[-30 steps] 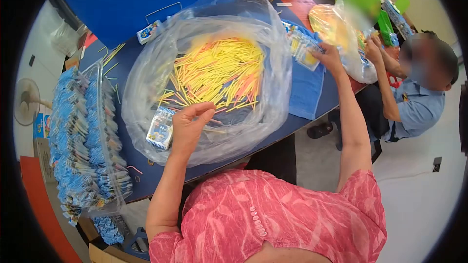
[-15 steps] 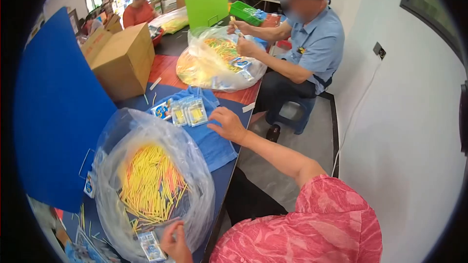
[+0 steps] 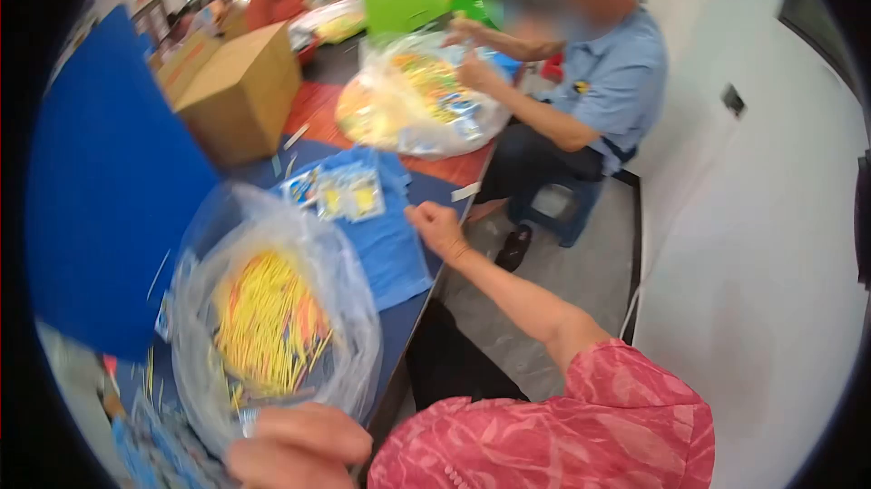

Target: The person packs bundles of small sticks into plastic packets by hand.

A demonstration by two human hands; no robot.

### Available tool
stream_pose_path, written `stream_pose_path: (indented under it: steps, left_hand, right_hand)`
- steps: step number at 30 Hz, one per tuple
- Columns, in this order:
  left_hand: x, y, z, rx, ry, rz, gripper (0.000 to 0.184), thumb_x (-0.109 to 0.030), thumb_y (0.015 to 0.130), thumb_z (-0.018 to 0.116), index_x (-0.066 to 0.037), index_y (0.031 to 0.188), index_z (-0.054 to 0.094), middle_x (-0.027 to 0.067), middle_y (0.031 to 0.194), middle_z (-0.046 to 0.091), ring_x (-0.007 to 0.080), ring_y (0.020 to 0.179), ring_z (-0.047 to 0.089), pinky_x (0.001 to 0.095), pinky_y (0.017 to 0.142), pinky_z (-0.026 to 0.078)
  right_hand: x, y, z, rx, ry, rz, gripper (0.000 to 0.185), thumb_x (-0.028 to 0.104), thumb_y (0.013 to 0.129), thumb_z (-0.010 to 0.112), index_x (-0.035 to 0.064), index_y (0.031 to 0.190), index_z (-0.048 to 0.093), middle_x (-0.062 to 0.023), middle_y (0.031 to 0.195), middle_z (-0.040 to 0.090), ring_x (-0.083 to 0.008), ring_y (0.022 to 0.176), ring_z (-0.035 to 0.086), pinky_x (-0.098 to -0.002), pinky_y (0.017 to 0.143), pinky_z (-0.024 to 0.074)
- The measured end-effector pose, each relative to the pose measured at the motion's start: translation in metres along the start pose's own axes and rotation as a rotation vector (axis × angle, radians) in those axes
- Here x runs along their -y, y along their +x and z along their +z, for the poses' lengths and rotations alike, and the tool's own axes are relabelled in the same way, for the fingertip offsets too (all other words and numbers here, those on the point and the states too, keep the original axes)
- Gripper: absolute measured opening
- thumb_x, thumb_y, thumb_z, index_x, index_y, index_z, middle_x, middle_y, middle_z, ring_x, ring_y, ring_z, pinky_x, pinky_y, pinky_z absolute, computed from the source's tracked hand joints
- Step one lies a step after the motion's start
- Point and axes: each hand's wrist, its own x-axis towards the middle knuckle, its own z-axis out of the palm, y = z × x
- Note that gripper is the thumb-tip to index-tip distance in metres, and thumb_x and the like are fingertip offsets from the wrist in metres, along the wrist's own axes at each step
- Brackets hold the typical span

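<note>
Since before, the left hand (image 3: pixel 299 444) has come up closer to the camera; it is too blurry to tell if its fingers pinch anything. Small packets (image 3: pixel 352 194) lie on the blue towel (image 3: pixel 386 262), which reaches the near edge of the table (image 3: pixel 437 190). By that edge, the right hand (image 3: pixel 438 230) has its fingers curled in together. Yellow straws (image 3: pixel 272 326) sit in a clear bag (image 3: pixel 356 344) beside the towel.

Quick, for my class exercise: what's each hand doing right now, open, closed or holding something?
Left hand: blurred; grip cannot be told.
Right hand: looks curled closed near the blue cloth; no held item visible.
</note>
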Motion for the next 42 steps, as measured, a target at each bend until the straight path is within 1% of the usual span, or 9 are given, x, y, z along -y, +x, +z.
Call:
stream_pose_path:
  steps: [1,3,9,14,20,23,25,34,42]
  left_hand:
    - [-0.016,0.014,0.015,-0.089,-0.05,0.028,0.026,-0.022,0.095,0.048,-0.008,0.111,0.062,0.0149,0.115,0.052,0.0316,0.099,0.056,0.0444,0.074,0.046]
    - [-0.038,0.036,0.001,0.182,-0.155,0.012,0.028,-0.026,0.098,0.043,-0.011,0.117,0.058,0.0133,0.124,0.045,0.0285,0.111,0.049,0.0477,0.084,0.046]
    - [-0.091,0.01,0.004,0.044,0.194,0.097,0.029,-0.026,0.096,0.046,-0.01,0.118,0.056,0.012,0.121,0.047,0.0274,0.108,0.05,0.0457,0.083,0.045]
    - [-0.085,0.057,0.015,0.024,0.36,0.093,0.032,-0.027,0.095,0.049,-0.008,0.119,0.055,0.0108,0.119,0.048,0.0263,0.106,0.051,0.0437,0.081,0.045]
    - [-0.114,0.016,0.001,-0.027,0.406,0.05,0.035,-0.027,0.093,0.052,-0.007,0.121,0.053,0.0094,0.116,0.05,0.0249,0.102,0.052,0.0413,0.08,0.045]
    - [-0.129,0.004,0.0,-0.031,0.447,0.029,0.037,-0.028,0.092,0.054,-0.006,0.122,0.053,0.0086,0.115,0.051,0.0242,0.1,0.053,0.0401,0.079,0.045]
    - [-0.162,-0.033,-0.008,-0.034,0.454,-0.011,0.039,-0.028,0.091,0.055,-0.005,0.123,0.052,0.0081,0.114,0.052,0.0238,0.099,0.053,0.0393,0.079,0.044]
    - [-0.162,-0.059,-0.033,-0.038,0.235,-0.323,0.046,-0.028,0.088,0.06,-0.003,0.125,0.05,0.0059,0.11,0.054,0.0217,0.094,0.055,0.0357,0.077,0.044]
    - [-0.185,-0.101,-0.04,-0.059,0.211,-0.318,0.053,-0.029,0.086,0.065,-0.001,0.127,0.048,0.004,0.106,0.057,0.0199,0.09,0.057,0.0325,0.075,0.044]
  right_hand:
    - [-0.002,-0.001,0.001,0.007,-0.006,0.011,0.032,0.028,0.089,0.064,-0.0006,0.074,0.062,-0.0053,0.059,0.053,-0.0067,0.06,0.045,-0.0277,0.054,0.0405]
    - [0.0,-0.002,0.0,0.016,0.008,0.012,0.033,0.026,0.091,0.062,-0.0001,0.071,0.06,-0.001,0.059,0.051,-0.006,0.06,0.044,-0.0269,0.054,0.0388]
    - [0.016,-0.016,0.002,0.064,0.209,0.028,0.031,0.025,0.093,0.059,0.0031,0.07,0.059,0.0042,0.06,0.049,-0.0043,0.058,0.042,-0.0222,0.053,0.0343]
    - [0.017,-0.029,0.014,0.071,0.281,0.072,0.032,0.023,0.093,0.058,0.0031,0.069,0.057,0.0047,0.061,0.048,-0.0037,0.058,0.041,-0.0211,0.053,0.0331]
    - [0.023,-0.036,0.017,0.031,0.265,0.053,0.035,0.024,0.093,0.058,0.0011,0.068,0.055,0.0046,0.059,0.041,-0.0046,0.059,0.037,-0.024,0.052,0.0326]
    - [0.017,-0.038,0.019,0.003,0.115,-0.083,0.036,0.026,0.096,0.054,0.0027,0.068,0.055,0.0042,0.06,0.044,-0.0046,0.057,0.038,-0.0229,0.051,0.0307]
    - [0.021,-0.038,0.019,-0.007,0.1,-0.095,0.036,0.026,0.096,0.053,0.0028,0.068,0.055,0.0037,0.06,0.044,-0.0056,0.058,0.038,-0.0237,0.052,0.0312]
    - [0.009,-0.032,0.028,-0.089,0.077,-0.105,0.042,0.033,0.088,0.064,-0.0004,0.065,0.052,-0.0051,0.055,0.04,-0.0091,0.056,0.036,-0.0303,0.052,0.036]
    - [0.004,-0.032,0.024,-0.095,-0.057,-0.094,0.038,0.034,0.088,0.064,0.0006,0.069,0.065,-0.0002,0.055,0.051,-0.0067,0.056,0.047,-0.0247,0.053,0.038]
